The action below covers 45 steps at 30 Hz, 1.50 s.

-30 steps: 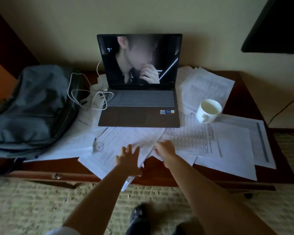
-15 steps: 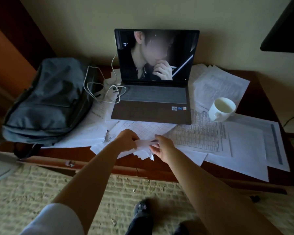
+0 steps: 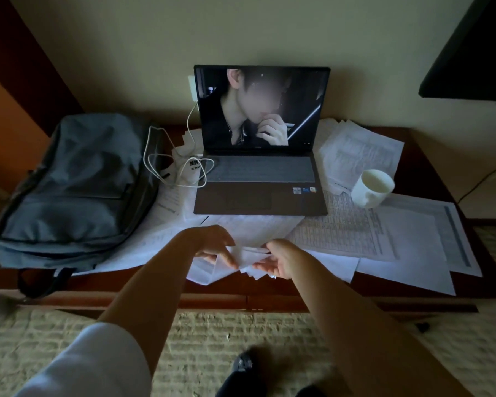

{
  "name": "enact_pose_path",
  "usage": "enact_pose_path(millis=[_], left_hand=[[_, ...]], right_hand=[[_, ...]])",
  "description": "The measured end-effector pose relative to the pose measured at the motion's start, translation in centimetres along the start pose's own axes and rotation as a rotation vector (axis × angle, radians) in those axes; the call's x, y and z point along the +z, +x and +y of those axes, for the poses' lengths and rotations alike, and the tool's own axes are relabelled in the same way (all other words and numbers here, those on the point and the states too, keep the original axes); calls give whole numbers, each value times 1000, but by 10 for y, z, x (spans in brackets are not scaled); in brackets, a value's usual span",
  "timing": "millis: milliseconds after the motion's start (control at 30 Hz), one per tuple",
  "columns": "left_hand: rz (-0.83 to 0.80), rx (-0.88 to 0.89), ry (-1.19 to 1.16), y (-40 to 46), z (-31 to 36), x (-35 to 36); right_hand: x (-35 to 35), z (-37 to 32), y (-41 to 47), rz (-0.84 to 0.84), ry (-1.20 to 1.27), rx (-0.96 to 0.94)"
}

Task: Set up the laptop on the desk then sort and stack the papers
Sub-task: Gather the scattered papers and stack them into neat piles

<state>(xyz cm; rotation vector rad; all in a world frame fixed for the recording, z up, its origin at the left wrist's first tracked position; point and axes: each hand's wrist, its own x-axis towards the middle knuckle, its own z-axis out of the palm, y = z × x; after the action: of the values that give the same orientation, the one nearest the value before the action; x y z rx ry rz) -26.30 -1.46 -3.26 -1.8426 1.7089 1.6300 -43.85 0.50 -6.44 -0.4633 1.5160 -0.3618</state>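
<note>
Both hands, left and right, pinch a small paper bundle lying crosswise, before the open laptop facing the person.

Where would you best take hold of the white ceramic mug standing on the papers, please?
Probably by the body of the white ceramic mug, from above or its right: it stands upright, and its handle appears to face front-left, toward the open dark laptop, leaving little room there.

Grey backpack sprawls across the surface's left end, a white cable looped just beside it. White mug stands upright near the right edge. Woven mat covers the floor below.
</note>
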Motion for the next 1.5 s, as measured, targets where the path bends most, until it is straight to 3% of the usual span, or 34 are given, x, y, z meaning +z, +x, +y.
enact_pose_path(millis=[200, 433, 500, 567, 633, 700, 867, 933, 1033, 1167, 1300, 1500], left_hand=[[15, 51, 38, -6, 8, 39], [-123, -60, -50, -35, 5, 83], [-60, -20, -194, -40, 2, 95], [126, 6, -331, -43, -3, 103], [428, -68, -168, -44, -17, 103], [596, -180, 50, -48, -30, 106], [477, -340, -368, -67, -45, 100], [545, -271, -536, -68, -45, 88], [668, -6, -705, -73, -43, 66], [633, 207, -888, -78, -31, 27], [625, 217, -899, -66, -26, -4], [714, 44, -898, -12, -45, -14]], right_hand=[[-21, 12, -16, 16, 47, -6], [-34, 68, -26, -85, 10, 13], [-38, 83, -27, -53, 13, -33], [-45, 95, -28, -44, -1, -14], [-54, 103, -34, -93, 21, 30], [-63, 107, -40, -125, 10, 28], [-72, 92, -73, -207, 2, -136], [-69, 84, -77, -131, -131, -227], [-58, 67, -77, -17, -201, -392], [-41, 40, -76, 114, -40, -558], [-27, 18, -64, 354, 68, -667], [-11, 14, -12, 655, -199, -599]])
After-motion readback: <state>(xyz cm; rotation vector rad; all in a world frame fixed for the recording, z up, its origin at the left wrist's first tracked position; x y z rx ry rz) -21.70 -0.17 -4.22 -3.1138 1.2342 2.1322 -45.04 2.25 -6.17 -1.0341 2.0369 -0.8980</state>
